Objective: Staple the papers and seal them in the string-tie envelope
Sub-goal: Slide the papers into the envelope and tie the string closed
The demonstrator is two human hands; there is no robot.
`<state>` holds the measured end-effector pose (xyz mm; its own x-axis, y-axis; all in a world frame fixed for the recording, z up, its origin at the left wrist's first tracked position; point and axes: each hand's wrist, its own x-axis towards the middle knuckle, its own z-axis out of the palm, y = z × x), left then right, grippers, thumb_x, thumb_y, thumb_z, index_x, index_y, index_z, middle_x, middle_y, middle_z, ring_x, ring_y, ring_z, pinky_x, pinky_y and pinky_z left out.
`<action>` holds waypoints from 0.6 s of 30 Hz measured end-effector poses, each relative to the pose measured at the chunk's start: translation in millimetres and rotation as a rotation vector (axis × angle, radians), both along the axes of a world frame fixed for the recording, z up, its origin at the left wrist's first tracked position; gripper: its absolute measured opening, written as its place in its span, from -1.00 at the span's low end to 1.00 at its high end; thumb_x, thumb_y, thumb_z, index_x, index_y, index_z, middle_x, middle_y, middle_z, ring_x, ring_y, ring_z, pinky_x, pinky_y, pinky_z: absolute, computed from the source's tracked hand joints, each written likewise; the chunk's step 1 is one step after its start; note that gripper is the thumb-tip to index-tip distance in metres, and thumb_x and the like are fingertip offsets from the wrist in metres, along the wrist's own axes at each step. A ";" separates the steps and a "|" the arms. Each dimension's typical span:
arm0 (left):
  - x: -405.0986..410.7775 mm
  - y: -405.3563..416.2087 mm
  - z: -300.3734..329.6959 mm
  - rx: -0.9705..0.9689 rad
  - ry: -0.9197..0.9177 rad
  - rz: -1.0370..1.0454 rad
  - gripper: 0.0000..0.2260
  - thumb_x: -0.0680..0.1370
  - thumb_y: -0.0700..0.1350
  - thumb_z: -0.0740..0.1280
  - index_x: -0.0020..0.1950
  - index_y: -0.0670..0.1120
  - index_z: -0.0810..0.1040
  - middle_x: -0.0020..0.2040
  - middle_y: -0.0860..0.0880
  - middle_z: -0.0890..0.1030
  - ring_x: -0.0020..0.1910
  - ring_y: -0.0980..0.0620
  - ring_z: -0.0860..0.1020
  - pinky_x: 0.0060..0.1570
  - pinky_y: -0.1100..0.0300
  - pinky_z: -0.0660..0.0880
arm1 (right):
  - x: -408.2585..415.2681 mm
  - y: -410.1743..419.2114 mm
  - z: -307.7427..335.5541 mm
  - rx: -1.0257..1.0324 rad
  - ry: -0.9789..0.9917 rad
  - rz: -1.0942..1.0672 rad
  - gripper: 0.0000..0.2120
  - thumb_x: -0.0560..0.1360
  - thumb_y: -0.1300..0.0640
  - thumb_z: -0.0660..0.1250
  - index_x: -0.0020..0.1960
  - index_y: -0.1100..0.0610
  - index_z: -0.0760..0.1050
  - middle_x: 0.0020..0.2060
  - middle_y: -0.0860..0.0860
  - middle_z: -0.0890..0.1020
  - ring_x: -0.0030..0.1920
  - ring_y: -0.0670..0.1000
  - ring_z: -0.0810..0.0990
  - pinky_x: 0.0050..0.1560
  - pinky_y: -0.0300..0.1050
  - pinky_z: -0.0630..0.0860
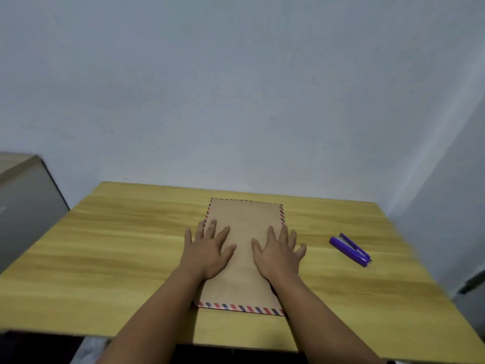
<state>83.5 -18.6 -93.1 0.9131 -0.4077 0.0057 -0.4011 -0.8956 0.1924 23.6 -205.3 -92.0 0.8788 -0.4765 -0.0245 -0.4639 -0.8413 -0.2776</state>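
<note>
A brown envelope (pixel 244 219) with a red-and-blue striped border lies flat in the middle of the wooden table (pixel 118 245), its long side running away from me. My left hand (pixel 208 248) rests palm down on the envelope's left part, fingers spread. My right hand (pixel 279 249) lies flat on its right part, fingers spread too. Neither hand holds anything. A purple stapler (pixel 350 249) sits on the table to the right, apart from my right hand. No papers and no string tie are visible; the face of the envelope that shows is plain.
A grey box-like object (pixel 23 203) stands at the left beside the table. A pale wall rises behind the table's far edge. The near table edge runs just below the envelope.
</note>
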 end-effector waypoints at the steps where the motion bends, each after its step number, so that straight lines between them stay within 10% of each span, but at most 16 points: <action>1: 4.1 -0.4 0.3 0.006 -0.003 0.005 -0.37 0.59 0.41 -0.10 0.64 0.23 -0.01 0.68 0.01 -0.08 0.64 -0.11 -0.18 0.54 -0.28 -0.23 | 5.1 -1.3 -1.3 0.000 0.009 0.017 -0.26 0.62 -0.38 -0.07 0.69 -0.04 0.08 0.71 0.11 -0.02 0.68 0.25 -0.12 0.55 0.45 -0.14; 18: 36.0 -3.2 -5.1 0.013 -0.027 0.011 -0.37 0.58 0.41 -0.13 0.63 0.24 -0.01 0.68 0.00 -0.07 0.64 -0.12 -0.17 0.53 -0.31 -0.23 | 33.7 -1.4 -0.3 0.008 0.018 0.015 -0.25 0.62 -0.38 -0.09 0.70 -0.02 0.04 0.71 0.10 -0.03 0.69 0.22 -0.14 0.55 0.47 -0.19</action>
<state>119.5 -21.7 -98.2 0.9170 -0.3981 0.0252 -0.3963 -0.9023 0.1698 57.3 -206.7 -92.2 0.8850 -0.4634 -0.0446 -0.4567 -0.8457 -0.2759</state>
